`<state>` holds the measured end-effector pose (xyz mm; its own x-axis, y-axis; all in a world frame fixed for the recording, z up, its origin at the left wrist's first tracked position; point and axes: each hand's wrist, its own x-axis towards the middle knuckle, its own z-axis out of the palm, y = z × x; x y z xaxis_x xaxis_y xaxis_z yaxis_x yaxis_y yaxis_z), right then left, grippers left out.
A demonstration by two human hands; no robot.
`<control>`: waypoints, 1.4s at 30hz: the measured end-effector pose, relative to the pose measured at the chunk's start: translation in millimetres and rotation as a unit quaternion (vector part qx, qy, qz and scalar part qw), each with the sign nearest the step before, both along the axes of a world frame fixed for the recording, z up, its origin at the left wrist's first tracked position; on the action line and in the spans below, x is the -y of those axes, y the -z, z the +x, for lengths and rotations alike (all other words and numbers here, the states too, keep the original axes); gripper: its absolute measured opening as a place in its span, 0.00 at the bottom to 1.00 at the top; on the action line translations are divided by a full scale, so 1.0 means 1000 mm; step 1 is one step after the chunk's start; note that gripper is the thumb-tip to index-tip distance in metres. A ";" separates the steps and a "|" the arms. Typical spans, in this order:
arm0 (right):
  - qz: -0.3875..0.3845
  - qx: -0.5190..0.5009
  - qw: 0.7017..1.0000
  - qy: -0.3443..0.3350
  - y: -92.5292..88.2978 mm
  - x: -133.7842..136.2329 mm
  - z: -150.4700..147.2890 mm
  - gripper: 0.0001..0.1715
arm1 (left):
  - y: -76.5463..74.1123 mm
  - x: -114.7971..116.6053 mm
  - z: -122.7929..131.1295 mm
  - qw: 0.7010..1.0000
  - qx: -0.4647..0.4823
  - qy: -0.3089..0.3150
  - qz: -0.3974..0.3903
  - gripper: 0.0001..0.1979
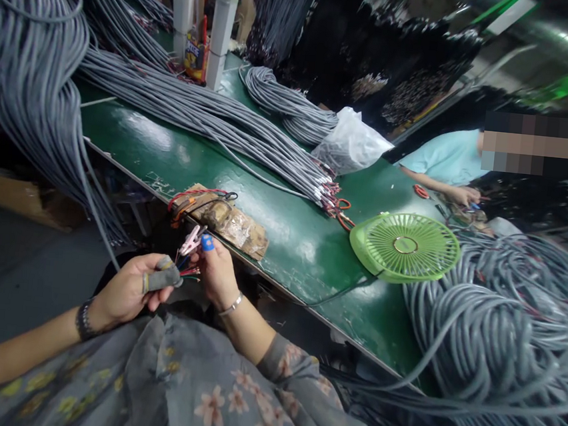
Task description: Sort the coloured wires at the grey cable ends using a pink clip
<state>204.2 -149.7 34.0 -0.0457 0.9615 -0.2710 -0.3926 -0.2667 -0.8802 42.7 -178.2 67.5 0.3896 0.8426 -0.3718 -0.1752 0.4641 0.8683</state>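
Grey finger covers wrap the fingertips of my left hand [139,284], which is closed on the end of a grey cable [102,225]. Thin coloured wires [190,272] fan out from that end, between my two hands. My right hand [215,270], with blue tape on a fingertip, pinches at the wires beside a pale pink clip [190,240]. Just beyond my hands, at the table edge, lies a taped brown block [237,227] with red, orange and black leads on it.
Bundles of grey cable [213,116] lie along the green table [282,229] and hang off its left end. A green fan [405,247] stands to the right, near a big cable heap [483,333]. Across the table, a person in a light blue shirt [447,155] works.
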 end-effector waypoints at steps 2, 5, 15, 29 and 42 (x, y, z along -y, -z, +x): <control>0.027 0.035 0.998 0.034 0.003 0.001 0.001 0.32 | 0.000 -0.001 0.001 1.000 0.006 -0.009 -0.012 0.28; 0.006 0.000 1.000 -0.004 0.004 -0.001 -0.001 0.32 | 0.000 -0.002 0.001 1.000 0.003 -0.016 -0.024 0.29; -0.070 -0.127 0.989 -0.030 -0.006 -0.008 -0.009 0.26 | 0.004 -0.003 0.002 1.000 0.000 -0.004 -0.031 0.30; -0.101 -0.153 0.981 -0.058 -0.011 -0.007 -0.004 0.31 | 0.009 0.001 -0.004 0.999 0.014 -0.012 -0.030 0.31; 0.014 -0.057 0.994 -0.087 -0.001 -0.003 0.000 0.38 | 0.000 0.010 -0.003 0.997 -0.005 -0.076 -0.004 0.26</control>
<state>204.5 -146.2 35.5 -0.2412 0.9433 -0.2282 -0.4406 -0.3159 -0.8402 40.0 -187.7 67.9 0.2534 0.8884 -0.3828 -0.2357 0.4405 0.8663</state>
